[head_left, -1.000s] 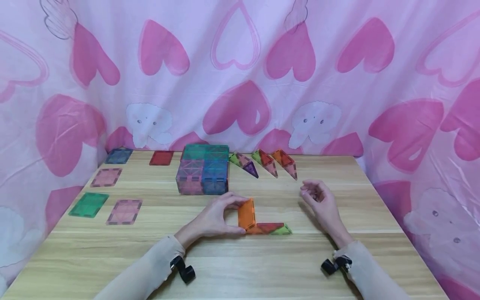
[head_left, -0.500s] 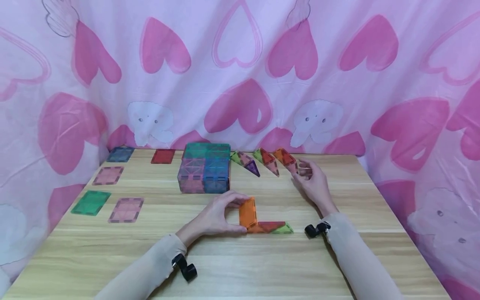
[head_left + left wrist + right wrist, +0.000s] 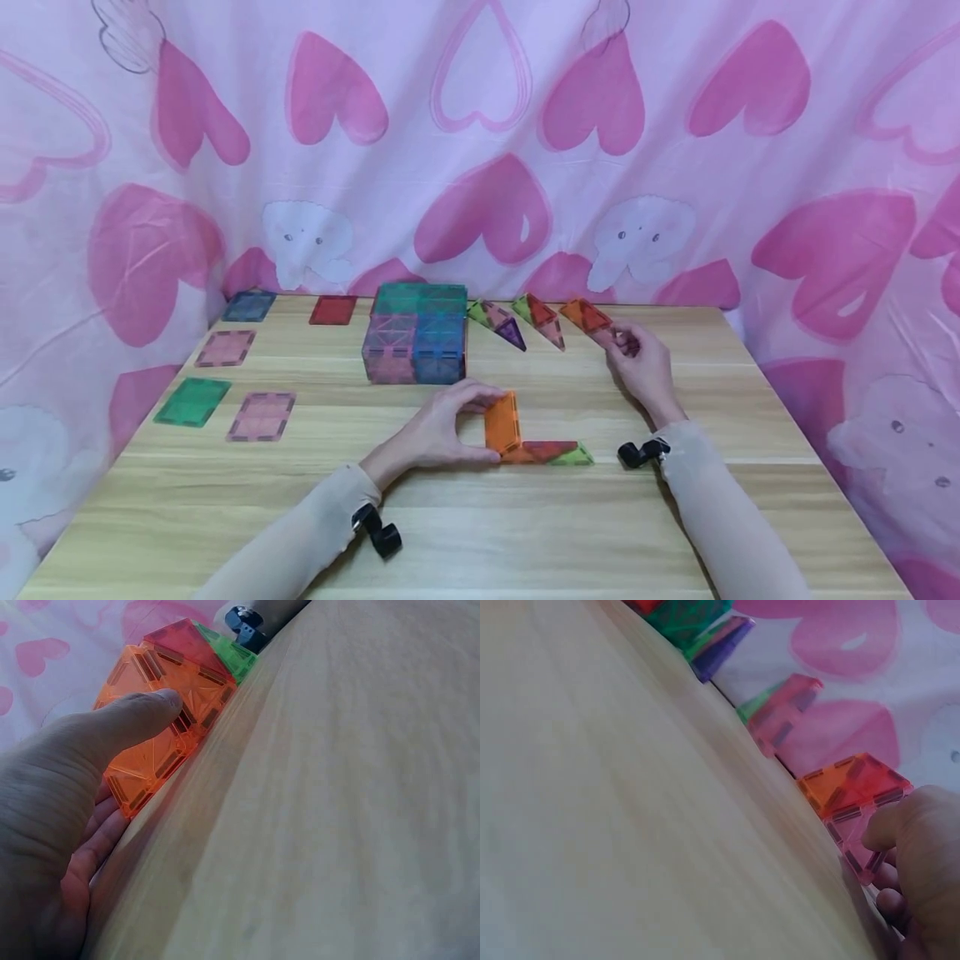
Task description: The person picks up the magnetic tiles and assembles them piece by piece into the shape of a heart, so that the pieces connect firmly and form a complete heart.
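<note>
My left hand point(image 3: 435, 433) grips an upright orange square magnetic tile point(image 3: 502, 423) between thumb and fingers. Its base meets a flat row of orange, red and green triangle tiles point(image 3: 551, 452) that reaches to the right along the table. In the left wrist view the thumb lies across the orange tile point(image 3: 139, 765). Further back, my right hand point(image 3: 643, 367) pinches the pink triangle point(image 3: 847, 825) at the near end of a joined strip of orange, red and pink triangle tiles point(image 3: 588, 318). Some right fingers are hidden behind that strip.
A box of green, pink and blue tiles point(image 3: 415, 350) stands behind my left hand. Two more triangle strips, one with purple point(image 3: 510, 331) and one with red point(image 3: 538, 312), lie beside it. Several loose squares, including a green tile point(image 3: 192, 402), lie at the left.
My right hand has moved back to the rightmost triangle strip and taken hold of its pink end; the strip has turned slightly. My left hand keeps its grip on the orange tile.
</note>
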`<state>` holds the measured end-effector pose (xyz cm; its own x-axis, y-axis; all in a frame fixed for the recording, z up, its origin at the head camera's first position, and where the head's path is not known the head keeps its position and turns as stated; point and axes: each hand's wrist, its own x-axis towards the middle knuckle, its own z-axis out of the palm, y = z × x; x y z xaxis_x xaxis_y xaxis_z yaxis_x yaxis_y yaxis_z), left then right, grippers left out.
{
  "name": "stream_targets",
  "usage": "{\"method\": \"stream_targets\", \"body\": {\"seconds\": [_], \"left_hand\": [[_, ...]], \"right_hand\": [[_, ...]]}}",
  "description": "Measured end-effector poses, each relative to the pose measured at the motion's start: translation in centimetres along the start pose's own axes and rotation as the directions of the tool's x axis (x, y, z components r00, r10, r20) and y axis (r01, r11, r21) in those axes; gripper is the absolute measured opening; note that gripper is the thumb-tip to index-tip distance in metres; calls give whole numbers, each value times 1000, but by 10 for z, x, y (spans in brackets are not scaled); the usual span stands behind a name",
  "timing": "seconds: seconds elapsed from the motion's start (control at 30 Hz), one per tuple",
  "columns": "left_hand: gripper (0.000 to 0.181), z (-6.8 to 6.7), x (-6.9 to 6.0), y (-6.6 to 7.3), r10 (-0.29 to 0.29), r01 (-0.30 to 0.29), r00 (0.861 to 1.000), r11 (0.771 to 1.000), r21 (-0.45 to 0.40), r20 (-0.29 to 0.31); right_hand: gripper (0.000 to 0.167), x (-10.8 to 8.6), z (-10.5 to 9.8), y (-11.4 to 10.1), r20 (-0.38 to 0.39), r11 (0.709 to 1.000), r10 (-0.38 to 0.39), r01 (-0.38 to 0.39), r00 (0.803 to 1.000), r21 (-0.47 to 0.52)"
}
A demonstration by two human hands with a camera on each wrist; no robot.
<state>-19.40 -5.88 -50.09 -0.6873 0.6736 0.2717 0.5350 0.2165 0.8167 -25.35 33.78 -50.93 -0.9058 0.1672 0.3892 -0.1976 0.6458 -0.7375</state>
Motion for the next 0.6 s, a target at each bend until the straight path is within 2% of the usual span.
{"method": "stream_targets", "body": {"seconds": [0.17, 0.4, 0.6], "left_hand": [[82, 1, 1, 0, 3, -3, 1000, 1000, 3, 2], [82, 1, 1, -1, 16, -16, 1000, 1000, -10, 1], [82, 1, 0, -3, 36, -36, 999, 999, -19, -7]], "right_hand": [[30, -13, -27, 15, -34, 998, 8, -10, 999, -69], [25, -49, -74, 26, -47, 989, 61, -66, 997, -133], [17, -65, -82, 22, 19, 993, -7, 9, 1000, -122]]}}
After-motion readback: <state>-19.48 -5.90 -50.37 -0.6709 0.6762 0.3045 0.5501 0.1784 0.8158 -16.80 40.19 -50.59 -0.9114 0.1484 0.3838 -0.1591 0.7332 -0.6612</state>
